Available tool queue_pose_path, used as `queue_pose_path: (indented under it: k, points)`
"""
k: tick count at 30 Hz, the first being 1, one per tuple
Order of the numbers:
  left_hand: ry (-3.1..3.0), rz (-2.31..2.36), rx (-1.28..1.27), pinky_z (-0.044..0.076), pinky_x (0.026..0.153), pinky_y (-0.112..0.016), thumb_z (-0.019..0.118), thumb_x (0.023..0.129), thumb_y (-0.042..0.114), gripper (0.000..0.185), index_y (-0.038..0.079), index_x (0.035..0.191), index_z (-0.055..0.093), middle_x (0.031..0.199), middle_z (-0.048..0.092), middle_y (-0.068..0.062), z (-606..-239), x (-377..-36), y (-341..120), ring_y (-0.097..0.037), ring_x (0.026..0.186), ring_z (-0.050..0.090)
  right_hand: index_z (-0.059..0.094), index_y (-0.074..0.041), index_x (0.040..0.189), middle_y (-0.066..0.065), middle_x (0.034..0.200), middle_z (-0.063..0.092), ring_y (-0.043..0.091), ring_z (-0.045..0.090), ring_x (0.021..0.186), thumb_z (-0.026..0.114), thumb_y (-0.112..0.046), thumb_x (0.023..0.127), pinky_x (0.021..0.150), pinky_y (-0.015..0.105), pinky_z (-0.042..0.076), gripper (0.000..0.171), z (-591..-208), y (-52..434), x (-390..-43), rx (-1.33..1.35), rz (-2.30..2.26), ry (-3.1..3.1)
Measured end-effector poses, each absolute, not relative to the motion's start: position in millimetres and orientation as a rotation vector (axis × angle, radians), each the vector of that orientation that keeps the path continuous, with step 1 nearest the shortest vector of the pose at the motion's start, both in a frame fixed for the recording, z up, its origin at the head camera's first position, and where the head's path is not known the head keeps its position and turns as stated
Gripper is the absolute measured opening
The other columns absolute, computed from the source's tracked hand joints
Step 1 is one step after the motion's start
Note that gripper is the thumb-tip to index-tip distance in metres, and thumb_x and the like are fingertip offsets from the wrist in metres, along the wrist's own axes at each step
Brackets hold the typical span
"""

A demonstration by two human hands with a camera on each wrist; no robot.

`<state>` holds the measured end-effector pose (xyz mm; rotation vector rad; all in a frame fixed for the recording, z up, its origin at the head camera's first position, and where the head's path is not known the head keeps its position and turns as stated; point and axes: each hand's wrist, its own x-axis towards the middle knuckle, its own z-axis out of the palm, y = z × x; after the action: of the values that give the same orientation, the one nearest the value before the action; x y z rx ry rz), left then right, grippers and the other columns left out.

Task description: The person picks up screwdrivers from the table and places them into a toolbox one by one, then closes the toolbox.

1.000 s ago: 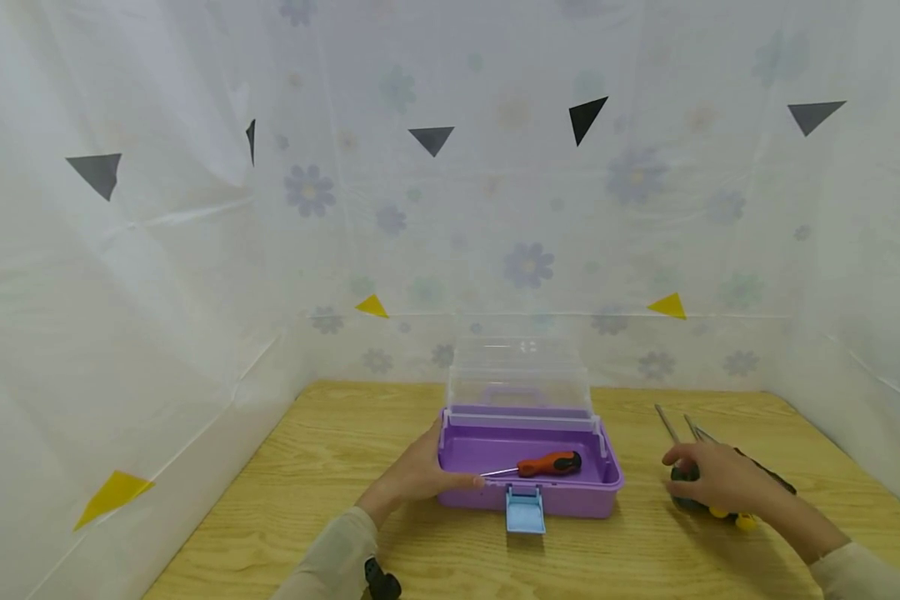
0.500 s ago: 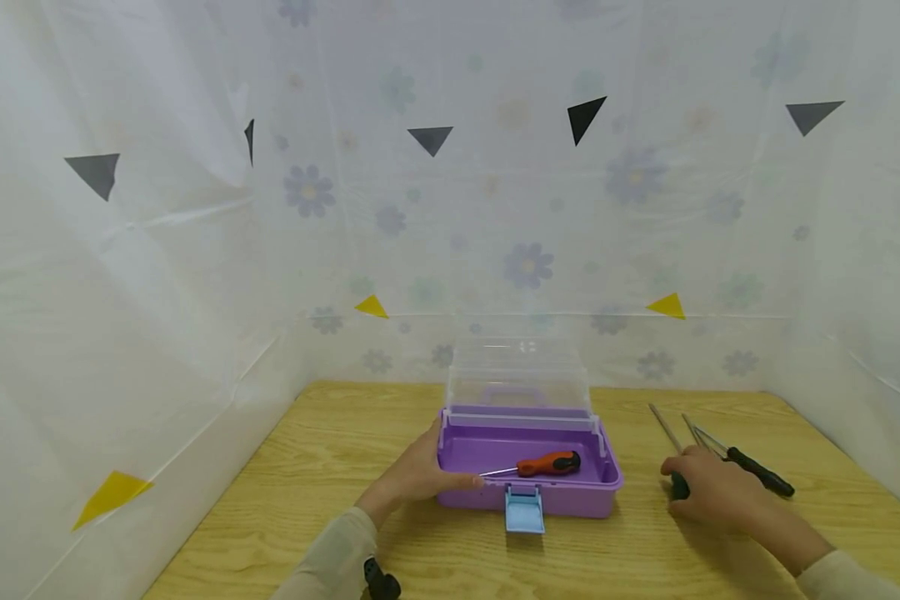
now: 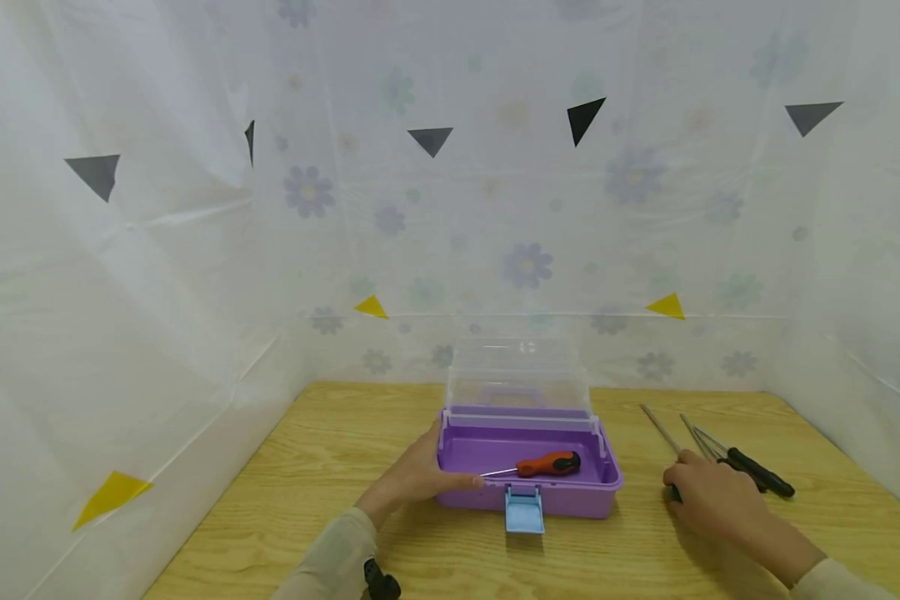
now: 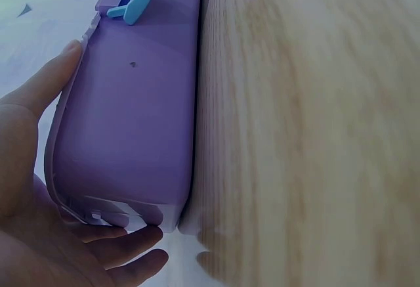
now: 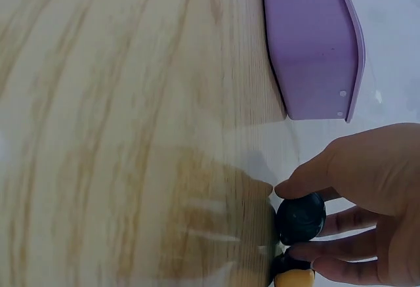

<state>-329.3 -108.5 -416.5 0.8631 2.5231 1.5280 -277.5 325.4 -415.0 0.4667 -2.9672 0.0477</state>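
A purple toolbox (image 3: 570, 498) stands open on the wooden table, its clear lid (image 3: 520, 371) upright. An orange-and-black screwdriver (image 3: 547, 463) lies inside. My left hand (image 3: 420, 475) grips the box's front left corner, thumb on the front rim; in the left wrist view this hand (image 4: 26, 136) wraps the purple wall (image 4: 131, 123). To the right of the box, my right hand (image 3: 708, 496) pinches a black screwdriver handle (image 5: 300, 218) between thumb and fingers; its steel shaft (image 3: 660, 431) points away from me. A yellow handle end (image 5: 293, 278) peeks out under the right hand (image 5: 357, 175).
A second black-handled screwdriver (image 3: 759, 472) and another thin shaft (image 3: 699, 437) lie just right of my right hand. The box's blue latch (image 3: 525, 510) hangs over its front. White flowered sheets close in the table (image 3: 330, 450) on three sides.
My right hand has drawn back toward me and closed on a black handle; its shaft shifted left. The black screwdriver beside it is now uncovered. The left hand and box stayed still.
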Motion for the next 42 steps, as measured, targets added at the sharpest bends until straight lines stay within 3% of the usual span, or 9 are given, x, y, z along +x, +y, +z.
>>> queue_pose_path:
  k: [9, 19, 25, 29, 33, 36, 42]
  points:
    - [2.542, 1.520, 0.820, 0.048, 0.101, -0.058, 0.089, 0.079, 0.039, 0.118, 0.012, 0.166, 0.013, 0.146, 0.051, -0.021, -417, -327, -110, -0.039, 0.123, 0.058, 0.075, -0.017, 0.091, 0.000, 0.087, 0.055, 0.012, 0.051, 0.061, 0.086, -0.028, 0.085, 0.050, 0.034, 0.047, 0.016, -417, 325, -281, 0.481, 0.136, -2.954]
    - [2.536, 1.529, 0.830, 0.047, 0.102, -0.060, 0.090, 0.078, 0.036, 0.119, 0.013, 0.166, 0.013, 0.147, 0.051, -0.020, -418, -327, -110, -0.038, 0.124, 0.058, 0.075, -0.006, 0.095, 0.005, 0.086, 0.058, 0.018, 0.057, 0.072, 0.082, -0.012, 0.085, 0.055, 0.038, 0.052, 0.013, -421, 329, -286, 0.497, 0.186, -2.907]
    - [2.517, 1.554, 0.845, 0.048, 0.101, -0.059, 0.090, 0.079, 0.035, 0.116, 0.013, 0.165, 0.016, 0.145, 0.052, -0.020, -418, -328, -109, -0.039, 0.122, 0.059, 0.076, -0.002, 0.097, 0.006, 0.089, 0.067, 0.025, 0.064, 0.077, 0.083, -0.014, 0.084, 0.059, 0.045, 0.056, 0.019, -415, 331, -289, 0.469, 0.211, -2.925]
    - [2.510, 1.554, 0.835, 0.047, 0.103, -0.058, 0.090, 0.079, 0.038, 0.116, 0.013, 0.165, 0.017, 0.145, 0.052, -0.020, -417, -329, -109, -0.039, 0.123, 0.058, 0.073, -0.006, 0.088, 0.003, 0.075, 0.060, 0.015, 0.049, 0.059, 0.078, -0.012, 0.088, 0.047, 0.033, 0.041, 0.008, -412, 328, -287, 0.416, 0.271, -2.952]
    - [2.516, 1.539, 0.839, 0.047, 0.104, -0.057, 0.090, 0.079, 0.040, 0.116, 0.014, 0.165, 0.017, 0.146, 0.052, -0.019, -417, -330, -109, -0.037, 0.124, 0.058, 0.074, -0.006, 0.092, 0.003, 0.074, 0.061, 0.012, 0.040, 0.050, 0.074, -0.012, 0.092, 0.044, 0.029, 0.031, 0.006, -407, 327, -283, 0.322, 0.352, -2.972]
    - [2.523, 1.531, 0.848, 0.046, 0.104, -0.057, 0.089, 0.079, 0.040, 0.115, 0.013, 0.165, 0.017, 0.146, 0.052, -0.019, -416, -331, -108, -0.037, 0.124, 0.058, 0.076, -0.003, 0.103, 0.006, 0.088, 0.070, 0.014, 0.051, 0.053, 0.075, -0.014, 0.091, 0.044, 0.032, 0.038, 0.017, -403, 328, -281, 0.276, 0.404, -2.971]
    - [2.545, 1.524, 0.840, 0.046, 0.103, -0.058, 0.090, 0.078, 0.038, 0.118, 0.012, 0.165, 0.015, 0.146, 0.052, -0.021, -416, -330, -108, -0.038, 0.123, 0.059, 0.076, -0.002, 0.102, 0.011, 0.092, 0.072, 0.022, 0.064, 0.067, 0.078, -0.016, 0.089, 0.052, 0.042, 0.051, 0.020, -395, 335, -283, 0.268, 0.438, -2.912]
